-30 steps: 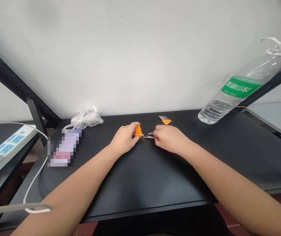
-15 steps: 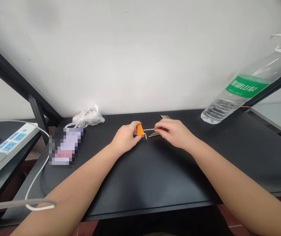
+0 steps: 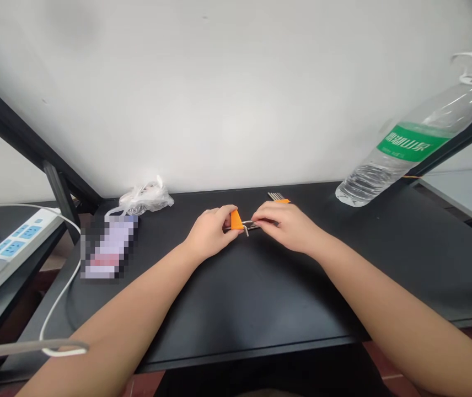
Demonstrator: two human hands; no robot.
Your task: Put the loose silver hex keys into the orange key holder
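Closer together now, hands (image 3: pixel 246 227) hide second key set (image 3: pixel 278 197).

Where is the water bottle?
In the head view, the water bottle stands at the table's far right, against the wall, beyond the right hand.

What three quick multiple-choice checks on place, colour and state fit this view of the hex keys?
1. Where does the water bottle stand?
A. far right of the table
B. beside the power strip
C. between the hands

2. What colour is the holder in the left hand?
A. blue
B. orange
C. green

3. What is the right hand doing?
A. resting flat
B. holding the bottle
C. pinching a hex key at the holder

Answers: 1 A, it stands at the table's right end; 2 B, orange shows between the fingers; 3 C, fingertips close on the metal key.
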